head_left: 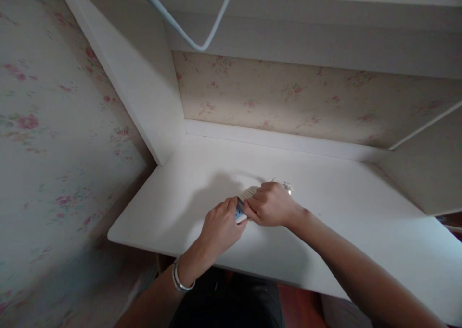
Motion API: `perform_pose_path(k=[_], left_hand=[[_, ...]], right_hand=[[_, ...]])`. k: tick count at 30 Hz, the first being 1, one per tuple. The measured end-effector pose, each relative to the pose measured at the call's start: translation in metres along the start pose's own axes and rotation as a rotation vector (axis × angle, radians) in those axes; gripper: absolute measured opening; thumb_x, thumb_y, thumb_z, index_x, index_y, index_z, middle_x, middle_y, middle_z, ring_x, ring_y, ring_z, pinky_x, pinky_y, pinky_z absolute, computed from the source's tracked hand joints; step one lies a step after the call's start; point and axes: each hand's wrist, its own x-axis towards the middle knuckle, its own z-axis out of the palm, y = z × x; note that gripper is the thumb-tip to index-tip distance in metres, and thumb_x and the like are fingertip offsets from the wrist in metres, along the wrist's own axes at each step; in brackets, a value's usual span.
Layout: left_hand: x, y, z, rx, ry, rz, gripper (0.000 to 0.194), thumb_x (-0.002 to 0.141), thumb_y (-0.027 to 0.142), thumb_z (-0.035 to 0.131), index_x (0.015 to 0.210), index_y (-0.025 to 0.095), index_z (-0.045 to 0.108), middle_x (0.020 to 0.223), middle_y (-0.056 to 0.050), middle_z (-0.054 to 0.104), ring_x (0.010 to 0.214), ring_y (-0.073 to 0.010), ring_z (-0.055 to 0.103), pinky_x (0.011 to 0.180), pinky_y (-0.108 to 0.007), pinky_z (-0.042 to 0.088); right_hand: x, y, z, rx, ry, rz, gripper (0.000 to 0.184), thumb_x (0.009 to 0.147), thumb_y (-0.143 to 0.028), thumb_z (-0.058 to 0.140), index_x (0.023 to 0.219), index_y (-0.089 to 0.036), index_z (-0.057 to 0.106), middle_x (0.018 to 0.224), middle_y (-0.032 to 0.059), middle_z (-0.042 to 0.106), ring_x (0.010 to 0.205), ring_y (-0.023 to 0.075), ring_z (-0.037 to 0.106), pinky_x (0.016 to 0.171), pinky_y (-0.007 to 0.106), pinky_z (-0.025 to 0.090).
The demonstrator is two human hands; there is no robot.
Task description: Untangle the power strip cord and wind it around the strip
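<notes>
A white power strip with a blue face and dark socket slots (238, 212) is held above the desk, mostly hidden by my fingers. My left hand (221, 226) grips its near left end, the fingers curled over it. My right hand (270, 204) is closed at its other side, thumb against the blue face. Bundled white cord (249, 192) shows between the hands, its strands side by side. Behind my right hand, more thin white cord (285, 185) sticks out on the desk side; its end is too small to make out.
The white desk (346, 212) has a rounded left corner and a raised back edge. A white side panel (144, 78) stands at the left, beside flowered wallpaper (43, 174). A shelf (325, 44) spans overhead, with a bent pale tube (202, 47) hanging in front.
</notes>
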Motion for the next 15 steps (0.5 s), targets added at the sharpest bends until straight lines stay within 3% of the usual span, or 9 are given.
perform_pose_path(k=[7, 15], left_hand=[[-0.009, 0.009, 0.002, -0.006, -0.065, 0.105, 0.026, 0.079, 0.029, 0.06, 0.102, 0.018, 0.056, 0.095, -0.007, 0.069, 0.087, -0.0254, 0.066, 0.075, -0.036, 0.053], [-0.024, 0.015, -0.025, -0.098, -0.2, 0.173, 0.024, 0.076, 0.028, 0.064, 0.094, 0.019, 0.052, 0.088, -0.006, 0.069, 0.08, -0.0244, 0.067, 0.069, -0.033, 0.051]], right_hand=[[0.014, 0.007, 0.004, 0.05, -0.046, -0.023, 0.041, 0.086, -0.028, 0.041, 0.05, -0.017, 0.059, 0.046, 0.0025, 0.057, 0.044, 0.0113, 0.041, 0.053, 0.03, 0.02], [0.025, 0.008, -0.004, 0.386, -0.12, 0.059, 0.042, 0.086, -0.025, 0.038, 0.048, -0.016, 0.052, 0.045, -0.0007, 0.049, 0.045, 0.0087, 0.036, 0.053, 0.027, 0.023]])
